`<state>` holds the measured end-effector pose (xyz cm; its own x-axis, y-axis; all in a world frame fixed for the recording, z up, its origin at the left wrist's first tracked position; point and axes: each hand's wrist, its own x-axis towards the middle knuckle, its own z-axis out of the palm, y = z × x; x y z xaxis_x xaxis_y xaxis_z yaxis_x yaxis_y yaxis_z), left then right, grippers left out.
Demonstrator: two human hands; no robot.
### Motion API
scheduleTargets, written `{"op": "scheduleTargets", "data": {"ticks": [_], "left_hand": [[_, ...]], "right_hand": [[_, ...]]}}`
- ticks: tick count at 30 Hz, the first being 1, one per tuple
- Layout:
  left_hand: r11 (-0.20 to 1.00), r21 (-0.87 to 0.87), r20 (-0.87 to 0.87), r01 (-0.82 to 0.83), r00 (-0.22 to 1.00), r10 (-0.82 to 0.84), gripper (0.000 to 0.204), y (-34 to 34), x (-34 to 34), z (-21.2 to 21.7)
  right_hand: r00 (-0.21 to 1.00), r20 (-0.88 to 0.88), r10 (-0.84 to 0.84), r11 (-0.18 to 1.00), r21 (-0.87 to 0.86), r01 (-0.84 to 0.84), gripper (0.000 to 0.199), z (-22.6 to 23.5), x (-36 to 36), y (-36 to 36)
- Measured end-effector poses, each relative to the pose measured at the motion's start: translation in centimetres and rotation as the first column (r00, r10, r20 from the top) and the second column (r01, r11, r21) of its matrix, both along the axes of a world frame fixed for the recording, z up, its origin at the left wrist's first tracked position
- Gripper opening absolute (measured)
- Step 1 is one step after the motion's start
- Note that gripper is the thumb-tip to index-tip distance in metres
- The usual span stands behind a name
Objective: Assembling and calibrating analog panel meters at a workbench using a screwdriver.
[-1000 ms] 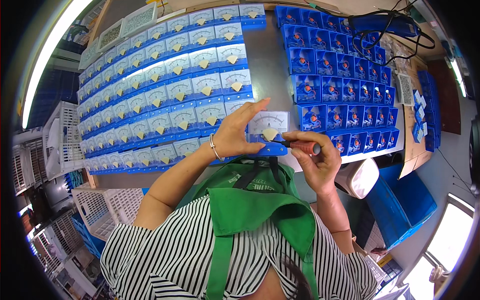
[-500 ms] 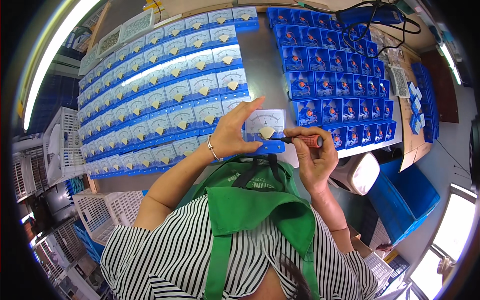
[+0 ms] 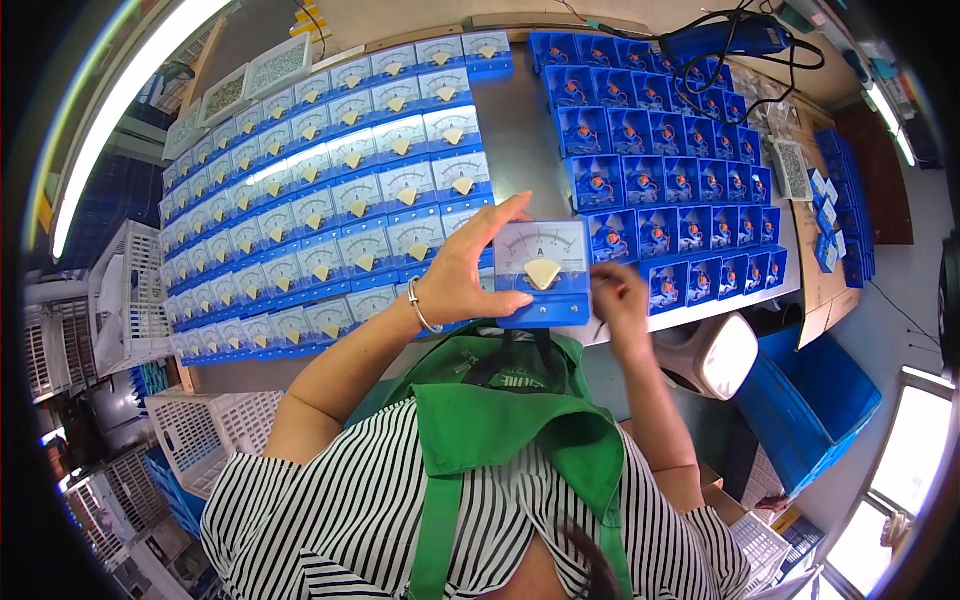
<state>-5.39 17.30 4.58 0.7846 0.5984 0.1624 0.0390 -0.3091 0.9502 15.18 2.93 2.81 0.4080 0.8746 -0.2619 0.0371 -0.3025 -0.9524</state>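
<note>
My left hand grips a blue panel meter by its left side and holds it upright above the table's near edge. The meter has a white dial face and a cream pointer cover. My right hand is curled against the meter's right edge and is blurred. Whether it holds anything is hidden. A bracelet sits on my left wrist.
Rows of finished blue meters cover the table's left half. Open blue meter housings fill the right half. A blue tool with black cables lies at the far edge. White crates stand left, a blue bin right.
The meter has been lifted and turned so its face points up at me. The red-handled screwdriver seen in my right hand earlier no longer shows.
</note>
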Motion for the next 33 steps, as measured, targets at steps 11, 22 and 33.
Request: {"op": "scheduleTargets", "data": {"ticks": [11, 22, 33], "left_hand": [[0.941, -0.335, 0.039, 0.047, 0.999, -0.036, 0.103, 0.2, 1.0, -0.4], [0.906, -0.422, 0.058, 0.039, 0.998, -0.016, 0.105, 0.1, 0.7, -0.6], [0.923, -0.382, 0.087, 0.043, 0.996, -0.011, 0.101, -0.8, 0.7, -0.6]], "right_hand": [[0.743, -0.661, 0.107, 0.970, 0.233, 0.068, 0.016, -3.2, -3.3, 0.7], [0.785, -0.614, 0.082, 0.946, 0.295, 0.131, 0.010, -4.5, -3.9, 0.4], [0.812, -0.579, 0.072, 0.932, 0.329, 0.152, 0.006, -4.3, -4.3, -0.7]]}}
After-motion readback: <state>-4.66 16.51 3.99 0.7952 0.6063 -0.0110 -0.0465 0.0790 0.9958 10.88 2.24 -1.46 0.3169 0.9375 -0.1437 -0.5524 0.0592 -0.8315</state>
